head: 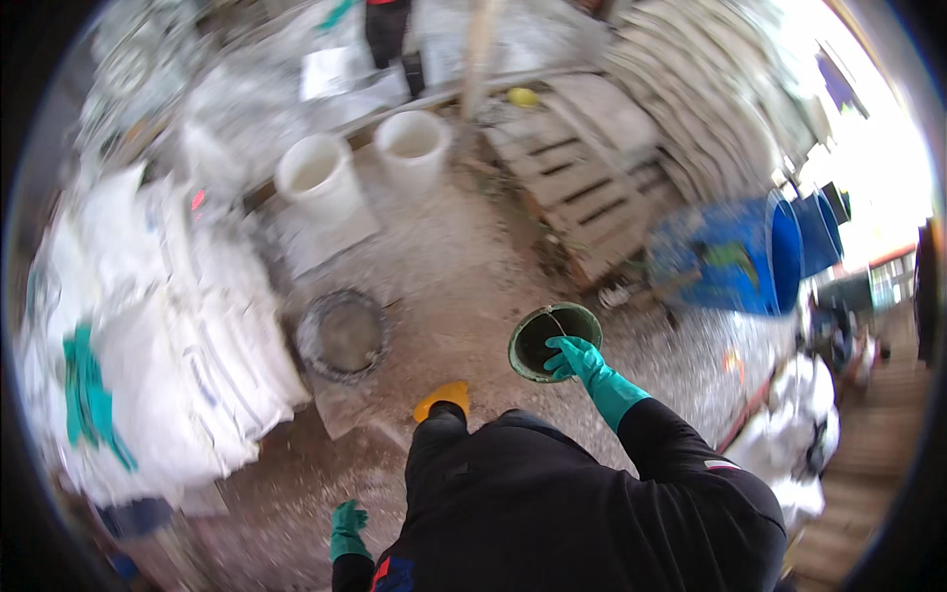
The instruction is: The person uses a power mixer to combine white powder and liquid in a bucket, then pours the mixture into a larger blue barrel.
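Observation:
My right hand (573,357), in a teal rubber glove, grips the thin handle of a dark green bucket (523,355). The bucket hangs out in front of me with its mouth facing up; what is inside is too dark to tell. At the lower left, my left hand (348,522) wears a matching glove, holds nothing and has its fingers apart. Ahead and to my left, a round dark tub (307,337) with a crusted rim holds greyish matter.
White sacks (214,362) with teal gloves (89,392) on them are stacked at left. Two white buckets (314,174) stand ahead. A wooden pallet (577,192), blue barrels (725,251) and piled sacks (688,96) lie to the right. Another person's legs (388,37) show at the top.

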The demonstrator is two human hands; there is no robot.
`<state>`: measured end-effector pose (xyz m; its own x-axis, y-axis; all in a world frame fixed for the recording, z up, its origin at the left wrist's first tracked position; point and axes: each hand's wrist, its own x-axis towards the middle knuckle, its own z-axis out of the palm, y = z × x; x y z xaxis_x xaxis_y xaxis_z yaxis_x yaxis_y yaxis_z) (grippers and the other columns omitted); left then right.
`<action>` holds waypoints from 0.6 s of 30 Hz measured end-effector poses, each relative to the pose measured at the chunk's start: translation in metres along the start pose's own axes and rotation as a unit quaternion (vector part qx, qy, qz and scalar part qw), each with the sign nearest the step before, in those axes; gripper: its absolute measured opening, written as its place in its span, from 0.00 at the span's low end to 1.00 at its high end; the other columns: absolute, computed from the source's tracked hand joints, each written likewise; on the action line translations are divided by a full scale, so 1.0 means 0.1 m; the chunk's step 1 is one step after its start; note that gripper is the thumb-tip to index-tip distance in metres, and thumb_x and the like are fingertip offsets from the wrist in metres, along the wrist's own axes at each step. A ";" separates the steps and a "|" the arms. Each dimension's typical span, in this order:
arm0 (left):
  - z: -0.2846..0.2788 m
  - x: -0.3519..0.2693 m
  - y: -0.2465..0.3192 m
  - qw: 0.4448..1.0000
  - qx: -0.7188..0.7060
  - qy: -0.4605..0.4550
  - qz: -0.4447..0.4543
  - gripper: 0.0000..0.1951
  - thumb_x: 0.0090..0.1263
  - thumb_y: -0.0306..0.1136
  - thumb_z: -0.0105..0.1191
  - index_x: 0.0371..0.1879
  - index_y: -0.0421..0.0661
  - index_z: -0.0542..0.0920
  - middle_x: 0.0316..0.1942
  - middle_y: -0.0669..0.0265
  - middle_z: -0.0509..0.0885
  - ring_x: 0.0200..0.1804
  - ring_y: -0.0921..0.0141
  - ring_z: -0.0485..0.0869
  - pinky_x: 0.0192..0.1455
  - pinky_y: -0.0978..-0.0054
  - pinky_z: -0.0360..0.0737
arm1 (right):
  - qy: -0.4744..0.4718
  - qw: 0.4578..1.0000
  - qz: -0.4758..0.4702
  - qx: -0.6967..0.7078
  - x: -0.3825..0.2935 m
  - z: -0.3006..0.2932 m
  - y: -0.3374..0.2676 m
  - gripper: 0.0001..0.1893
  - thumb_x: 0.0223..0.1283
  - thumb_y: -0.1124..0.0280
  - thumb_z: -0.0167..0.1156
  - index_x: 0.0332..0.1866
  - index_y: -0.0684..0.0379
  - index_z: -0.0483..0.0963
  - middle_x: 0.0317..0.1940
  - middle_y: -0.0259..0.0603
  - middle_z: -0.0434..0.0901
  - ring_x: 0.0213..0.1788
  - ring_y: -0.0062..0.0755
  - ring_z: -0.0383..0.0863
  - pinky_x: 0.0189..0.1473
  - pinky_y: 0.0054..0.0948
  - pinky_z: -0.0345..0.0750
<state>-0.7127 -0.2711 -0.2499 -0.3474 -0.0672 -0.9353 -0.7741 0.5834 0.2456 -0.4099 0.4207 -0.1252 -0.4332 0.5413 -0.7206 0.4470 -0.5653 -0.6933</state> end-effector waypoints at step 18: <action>4.16 -1.05 2.23 0.809 0.529 -0.123 0.226 0.16 0.77 0.48 0.54 0.49 0.47 0.79 0.33 0.57 0.88 0.28 0.64 0.85 0.30 0.63 0.81 | 0.443 0.744 -0.039 0.498 -3.56 -2.79 3.55 0.27 0.73 0.41 0.54 0.62 0.53 0.77 0.29 0.44 0.88 0.20 0.31 0.84 0.23 0.28 0.81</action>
<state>-0.6282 0.2029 -0.2033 -0.2524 0.4333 -0.8652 0.3341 0.8782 0.3423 0.1214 0.2013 -0.1160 0.4566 0.5451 -0.7031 -0.5462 -0.4520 -0.7052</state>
